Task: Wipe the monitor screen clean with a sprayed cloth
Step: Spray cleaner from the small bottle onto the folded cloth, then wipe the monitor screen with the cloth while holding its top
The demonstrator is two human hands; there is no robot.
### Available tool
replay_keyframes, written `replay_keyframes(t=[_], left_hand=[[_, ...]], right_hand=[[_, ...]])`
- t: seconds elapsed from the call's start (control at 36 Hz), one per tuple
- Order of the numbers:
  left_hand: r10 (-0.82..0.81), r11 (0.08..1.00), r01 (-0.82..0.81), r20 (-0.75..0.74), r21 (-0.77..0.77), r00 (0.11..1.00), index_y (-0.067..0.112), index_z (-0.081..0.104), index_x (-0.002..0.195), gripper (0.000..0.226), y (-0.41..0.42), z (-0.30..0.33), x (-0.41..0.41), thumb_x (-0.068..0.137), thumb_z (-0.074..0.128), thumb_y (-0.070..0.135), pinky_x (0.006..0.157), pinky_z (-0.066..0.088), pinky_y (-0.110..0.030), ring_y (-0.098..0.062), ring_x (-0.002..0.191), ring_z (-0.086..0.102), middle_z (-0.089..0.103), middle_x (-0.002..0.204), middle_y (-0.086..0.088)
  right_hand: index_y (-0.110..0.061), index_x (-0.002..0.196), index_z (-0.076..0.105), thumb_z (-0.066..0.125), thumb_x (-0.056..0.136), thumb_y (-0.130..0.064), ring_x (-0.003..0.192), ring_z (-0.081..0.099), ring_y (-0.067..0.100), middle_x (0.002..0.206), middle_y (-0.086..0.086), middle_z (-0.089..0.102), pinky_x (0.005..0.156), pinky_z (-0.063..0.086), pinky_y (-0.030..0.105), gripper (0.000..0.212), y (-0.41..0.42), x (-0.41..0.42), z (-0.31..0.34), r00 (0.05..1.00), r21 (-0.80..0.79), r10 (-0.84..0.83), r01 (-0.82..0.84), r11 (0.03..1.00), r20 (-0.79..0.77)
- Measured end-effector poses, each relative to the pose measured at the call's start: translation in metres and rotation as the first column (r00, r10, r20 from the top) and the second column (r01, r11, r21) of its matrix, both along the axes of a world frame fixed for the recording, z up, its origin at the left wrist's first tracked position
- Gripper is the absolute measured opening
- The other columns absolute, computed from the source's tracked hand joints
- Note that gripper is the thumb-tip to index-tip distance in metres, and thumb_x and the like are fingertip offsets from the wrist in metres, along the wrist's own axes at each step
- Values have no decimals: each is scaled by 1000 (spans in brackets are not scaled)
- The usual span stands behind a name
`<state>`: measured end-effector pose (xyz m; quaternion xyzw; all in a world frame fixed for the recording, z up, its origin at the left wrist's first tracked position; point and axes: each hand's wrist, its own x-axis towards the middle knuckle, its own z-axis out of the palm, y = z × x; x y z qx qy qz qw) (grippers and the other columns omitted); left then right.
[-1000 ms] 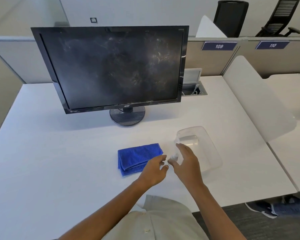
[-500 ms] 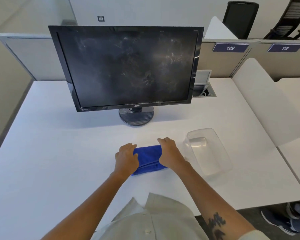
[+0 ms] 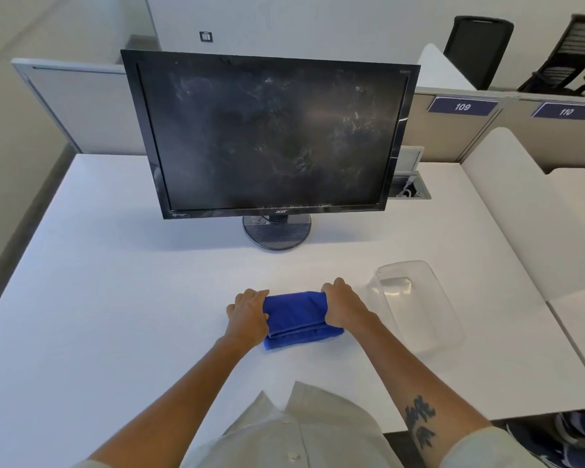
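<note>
Gripping the folded blue cloth (image 3: 298, 315) are left hand (image 3: 247, 319) and right hand (image 3: 343, 309), both grips closed.

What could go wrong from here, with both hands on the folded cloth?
1. No spray bottle is in view, so the blue cloth held by the left hand and right hand may go on dry and just drag the smears across the monitor screen.
2. The monitor stands on one small round base; hard wiping could rock it.
</note>
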<state>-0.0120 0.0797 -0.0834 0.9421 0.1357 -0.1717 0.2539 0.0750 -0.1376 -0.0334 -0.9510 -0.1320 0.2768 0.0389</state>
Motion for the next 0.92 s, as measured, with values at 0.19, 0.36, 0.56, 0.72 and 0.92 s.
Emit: replay_keyframes(t=[0.19, 0.36, 0.56, 0.72, 0.92], left_hand=[[-34, 999, 33, -45, -21, 998, 25, 45, 162, 56, 14, 2, 1, 107, 57, 17, 119, 34, -42, -29, 146, 44, 51, 155, -6], [2, 963, -14, -44, -268, 999, 19, 69, 132, 35, 32, 12, 3, 100, 63, 6, 102, 51, -36, -29, 121, 62, 64, 133, -6], [149, 703, -225, -170, -675, 974, 13, 72, 123, 24, 58, 34, 3, 101, 69, 3, 102, 59, -37, -32, 122, 70, 76, 125, -9], [212, 369, -291, -225, -883, 951, 6, 69, 134, 27, 57, 64, 14, 108, 61, 5, 98, 64, -42, -32, 118, 75, 78, 130, -13], [244, 142, -256, -216, -956, 945, 4, 66, 141, 33, 52, 90, 33, 110, 55, 7, 97, 65, -46, -33, 111, 75, 76, 130, -17]], right_hand=[[-9, 122, 68, 72, 84, -1, 105, 66, 30, 124, 10, 60, 88, 60, 36, 39, -5, 12, 10, 997, 117, -23, 33, 993, -80], [-5, 103, 72, 83, 72, -11, 90, 68, 25, 100, 10, 71, 72, 53, 34, 34, -13, 25, 22, 954, 234, -117, 185, 954, -276], [-11, 116, 77, 89, 83, -20, 111, 72, 26, 113, 3, 80, 93, 59, 38, 36, -27, 36, 42, 774, 525, -199, 570, 632, -601], [-15, 119, 80, 81, 92, -35, 118, 69, 31, 131, 13, 74, 99, 57, 45, 34, -18, 34, 53, 597, 596, -89, 802, 45, -797], [-9, 153, 53, 70, 95, -62, 142, 52, 39, 155, 18, 55, 124, 36, 54, 81, -3, 23, 50, 527, 402, 118, 758, -513, -842]])
